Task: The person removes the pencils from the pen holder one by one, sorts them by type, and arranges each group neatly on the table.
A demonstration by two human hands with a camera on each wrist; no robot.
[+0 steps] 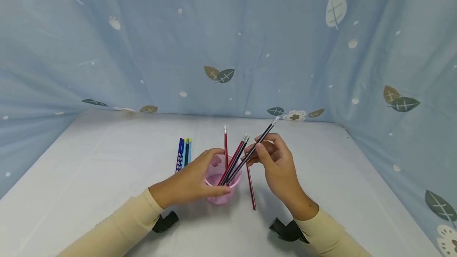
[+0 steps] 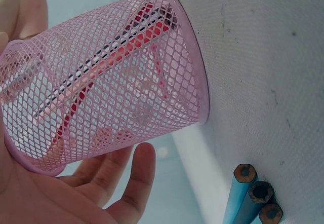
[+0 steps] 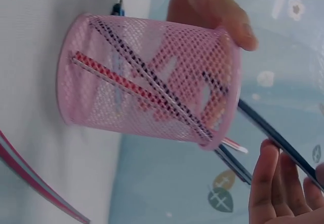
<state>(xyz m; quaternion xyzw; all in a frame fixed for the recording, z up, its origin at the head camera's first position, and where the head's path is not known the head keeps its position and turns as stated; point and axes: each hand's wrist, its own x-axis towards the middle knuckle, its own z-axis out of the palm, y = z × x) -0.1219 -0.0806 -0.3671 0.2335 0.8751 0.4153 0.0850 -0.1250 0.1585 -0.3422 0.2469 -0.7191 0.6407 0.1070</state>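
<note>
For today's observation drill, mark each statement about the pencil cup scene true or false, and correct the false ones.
1. The left hand holds the pink mesh cup. True.
2. The right hand pinches a dark pencil. True.
3. The cup lies tipped over on the table. False: it stands upright.
4. The blue pencils are inside the cup. False: they lie on the table behind it.
5. A red pencil lies right of the cup. True.

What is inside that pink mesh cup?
The pink mesh cup holds several red and black pencils leaning toward its right rim; the right hand pinches one black pencil entering it. The left hand covers the cup's left side.
</note>
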